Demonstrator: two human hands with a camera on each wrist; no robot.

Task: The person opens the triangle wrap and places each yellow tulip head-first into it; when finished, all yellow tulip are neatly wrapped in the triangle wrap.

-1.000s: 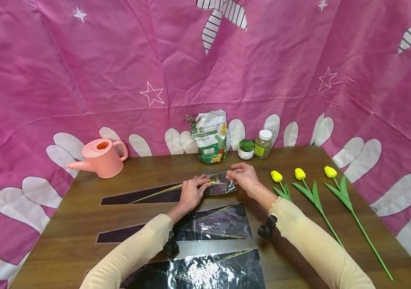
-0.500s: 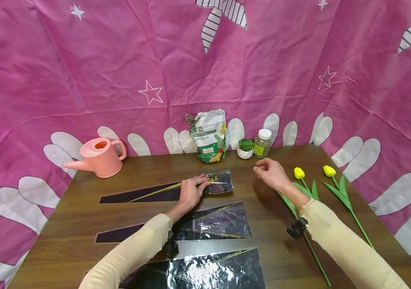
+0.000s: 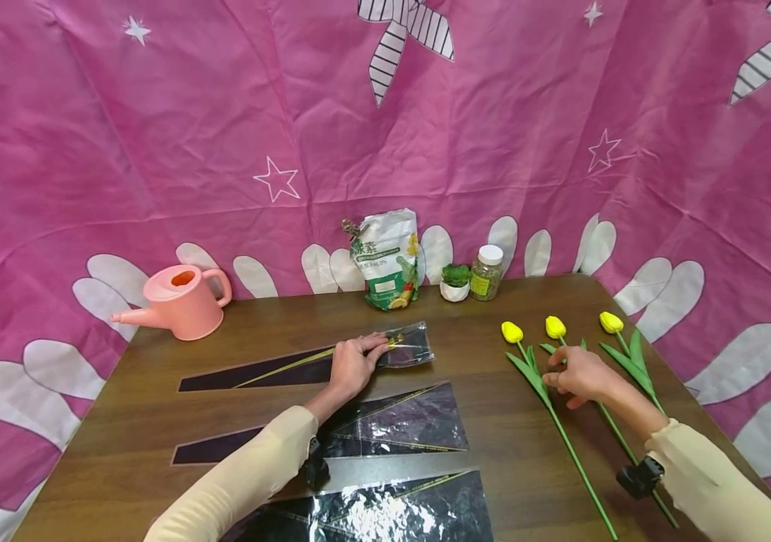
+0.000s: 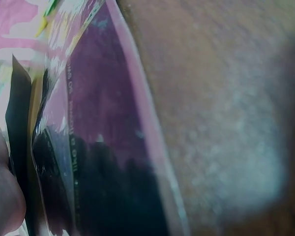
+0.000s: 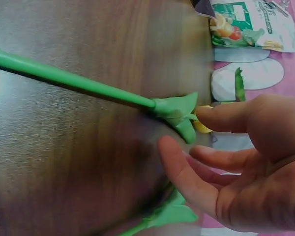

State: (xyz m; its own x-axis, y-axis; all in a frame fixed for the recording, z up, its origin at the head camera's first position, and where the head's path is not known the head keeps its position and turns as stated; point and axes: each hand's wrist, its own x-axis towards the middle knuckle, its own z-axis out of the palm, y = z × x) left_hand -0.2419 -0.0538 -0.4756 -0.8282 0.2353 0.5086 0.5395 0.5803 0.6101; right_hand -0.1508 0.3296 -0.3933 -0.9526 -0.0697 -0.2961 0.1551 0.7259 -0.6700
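My left hand (image 3: 353,366) rests on the farthest dark flower-wrapping sleeve (image 3: 291,369), its fingers laid along it near the wide, clear end. Two more sleeves lie nearer, a middle one (image 3: 419,421) and a glossy front one (image 3: 426,504). My right hand (image 3: 582,376) is over the tulips at the right, thumb and fingers spread with nothing between them. Its fingertips are close to the leaves of the left yellow tulip (image 3: 511,332), whose green stem (image 5: 78,83) crosses the right wrist view. The middle tulip (image 3: 555,327) runs partly under this hand; the right tulip (image 3: 611,322) lies beyond.
At the back left of the wooden table (image 3: 121,421) stands a pink watering can (image 3: 185,305). A white and green pouch (image 3: 388,263), a small potted plant (image 3: 455,282) and a white-capped jar (image 3: 487,272) line the back edge, before a pink curtain (image 3: 209,113).
My right hand has left the clear end of the far sleeve and moved right and nearer, over the tulips. My left hand has stayed on the sleeve.
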